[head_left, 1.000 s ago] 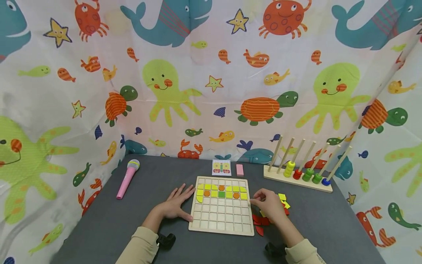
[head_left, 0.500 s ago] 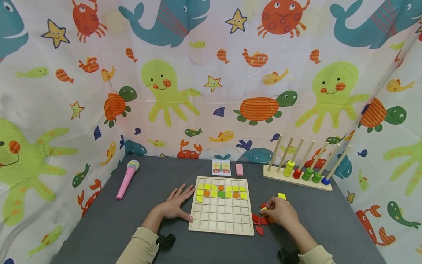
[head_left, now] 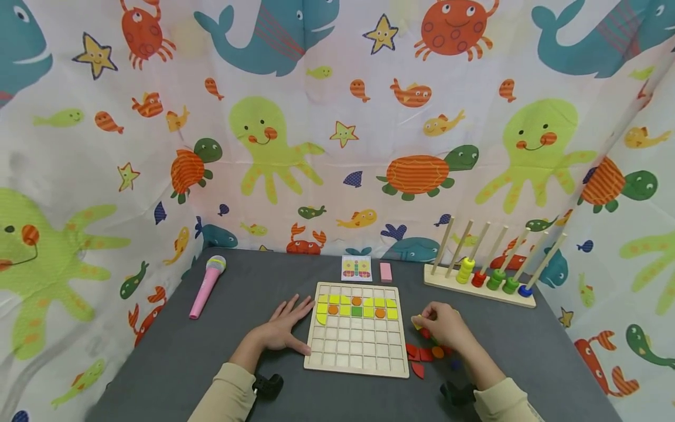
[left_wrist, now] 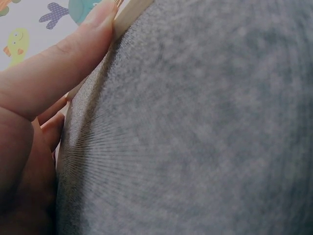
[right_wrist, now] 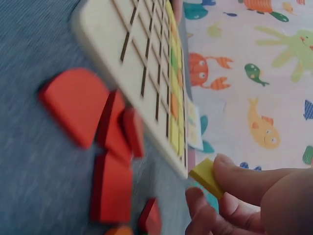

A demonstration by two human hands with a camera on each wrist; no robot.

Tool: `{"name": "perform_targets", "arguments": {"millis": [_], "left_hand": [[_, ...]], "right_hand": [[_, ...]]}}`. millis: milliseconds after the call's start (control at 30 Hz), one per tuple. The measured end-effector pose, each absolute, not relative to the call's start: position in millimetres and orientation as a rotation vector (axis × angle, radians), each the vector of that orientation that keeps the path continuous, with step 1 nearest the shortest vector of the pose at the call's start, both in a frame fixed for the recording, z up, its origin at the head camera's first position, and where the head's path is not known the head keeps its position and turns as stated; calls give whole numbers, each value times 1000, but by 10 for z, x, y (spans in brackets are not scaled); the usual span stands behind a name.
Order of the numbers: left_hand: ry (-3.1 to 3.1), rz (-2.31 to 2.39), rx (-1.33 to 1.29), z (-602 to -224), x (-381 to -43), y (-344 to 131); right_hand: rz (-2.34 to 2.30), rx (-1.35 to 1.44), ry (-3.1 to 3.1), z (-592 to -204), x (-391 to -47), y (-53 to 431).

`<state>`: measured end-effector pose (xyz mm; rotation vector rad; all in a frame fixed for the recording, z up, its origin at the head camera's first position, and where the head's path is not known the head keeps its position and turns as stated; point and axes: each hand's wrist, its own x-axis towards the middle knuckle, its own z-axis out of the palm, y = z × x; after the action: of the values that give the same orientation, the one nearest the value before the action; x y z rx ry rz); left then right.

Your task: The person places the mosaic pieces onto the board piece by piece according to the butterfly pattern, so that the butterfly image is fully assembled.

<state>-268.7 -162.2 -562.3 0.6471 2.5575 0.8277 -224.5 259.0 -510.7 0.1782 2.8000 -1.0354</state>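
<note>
The right hand (head_left: 445, 325) has a narrow grip, pinching a yellow tile (right_wrist: 206, 177) between thumb and fingers. The tile is off to the right of the wooden grid board (head_left: 354, 346), well apart from its filled cells. Near this hand, loose pieces lie on the desk (head_left: 253, 275): a red rounded piece (right_wrist: 76, 105) and a red square block (right_wrist: 111, 191) among other red ones, an orange disc (head_left: 437, 352) and, just beyond, a blurred blue piece (head_left: 456, 364). Some of the pile is hidden under the hand.

The left hand (head_left: 282, 329) holds nothing; its grip is wide, fingers spread and thumb touching the board's left edge. On the board, the second and third rows from the far side are filled with yellow tiles, three orange discs and one green square (head_left: 357, 311); a yellow rounded piece (head_left: 321, 319) sits at the left end of the fourth row.

Behind the board lie a printed pattern card (head_left: 356, 268) and, beside it, a pink block (head_left: 385, 272). A peg rack (head_left: 480, 287) stands at the far right, with yellow, red, green and blue rings on its pegs. A pink-handled microphone (head_left: 205, 290) lies at the far left. A sea-animal curtain (head_left: 316, 223) hangs behind the desk.
</note>
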Motion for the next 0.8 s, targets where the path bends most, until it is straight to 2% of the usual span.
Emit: {"name": "perform_targets", "arguments": {"millis": [800], "left_hand": [[2565,811,667,-5608,-2684,-1609]], "right_hand": [[-1323,-121,2721,-5105,-2486,1718]]}}
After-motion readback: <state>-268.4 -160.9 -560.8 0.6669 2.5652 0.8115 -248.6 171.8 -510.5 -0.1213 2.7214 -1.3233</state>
